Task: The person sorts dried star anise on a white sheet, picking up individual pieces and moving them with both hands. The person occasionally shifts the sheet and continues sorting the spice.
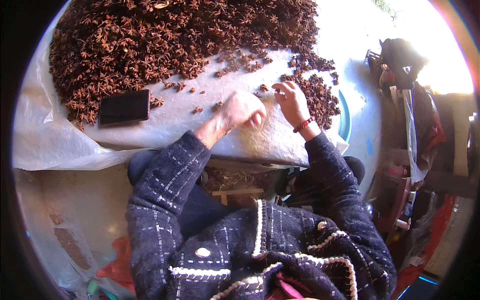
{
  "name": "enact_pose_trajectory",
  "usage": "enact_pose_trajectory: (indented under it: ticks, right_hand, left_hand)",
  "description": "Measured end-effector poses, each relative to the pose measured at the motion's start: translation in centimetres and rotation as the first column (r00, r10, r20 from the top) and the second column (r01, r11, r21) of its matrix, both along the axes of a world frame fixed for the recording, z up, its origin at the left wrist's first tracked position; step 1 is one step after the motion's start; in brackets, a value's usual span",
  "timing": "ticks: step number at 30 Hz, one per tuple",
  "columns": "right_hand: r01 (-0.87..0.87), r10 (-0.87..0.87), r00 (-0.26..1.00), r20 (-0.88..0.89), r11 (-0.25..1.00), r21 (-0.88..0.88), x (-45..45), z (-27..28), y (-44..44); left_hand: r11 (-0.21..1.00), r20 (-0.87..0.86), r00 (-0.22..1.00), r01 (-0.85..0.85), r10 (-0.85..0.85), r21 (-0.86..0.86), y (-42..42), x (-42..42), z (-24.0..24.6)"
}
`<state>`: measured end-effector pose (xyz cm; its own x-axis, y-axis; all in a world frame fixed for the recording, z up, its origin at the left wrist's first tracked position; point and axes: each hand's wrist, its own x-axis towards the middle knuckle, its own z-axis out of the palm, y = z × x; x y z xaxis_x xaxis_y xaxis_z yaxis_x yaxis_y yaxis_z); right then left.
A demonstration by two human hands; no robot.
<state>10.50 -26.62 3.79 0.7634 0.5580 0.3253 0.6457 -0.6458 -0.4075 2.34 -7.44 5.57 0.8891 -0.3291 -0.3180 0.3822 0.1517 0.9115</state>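
Observation:
Dried star anise (180, 41) lies in a large heap on a white plastic-covered surface (150, 135) before me. My left hand (243, 108) is curled over the near part of this surface, a few loose star anise pods beside it. Its fingertips are mostly hidden, so whatever they may hold does not show. To its right, my right hand (291, 102), with a red bead bracelet (304, 124) at the wrist, has thumb and fingers bent close together. A small dark bit shows at those fingertips; whether they grip it is unclear. A smaller star anise pile (318, 93) lies just right of that hand.
A dark-screened smartphone (124, 107) rests at the heap's near left edge. Part of a light blue round rim (344, 116) shows beyond the right pile. Bags and other goods (403, 67) stand at the right. A red plastic bag (118, 262) lies on the floor at lower left.

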Motion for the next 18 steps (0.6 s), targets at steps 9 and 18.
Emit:
enact_pose_trajectory:
  ticks: [9,18]
  right_hand:
    - [-0.266,0.355,0.919,0.172,0.881,-0.391,8.0,-2.4,7.3]
    - [-0.073,0.147,0.888,-0.435,0.981,0.181,1.2,-0.9,5.4]
  left_hand:
    - [0.718,0.319,0.931,-0.097,-0.18,0.689,0.2,-0.3,0.5]
    - [0.647,0.452,0.851,-0.507,0.268,0.57,0.2,1.0,-2.1]
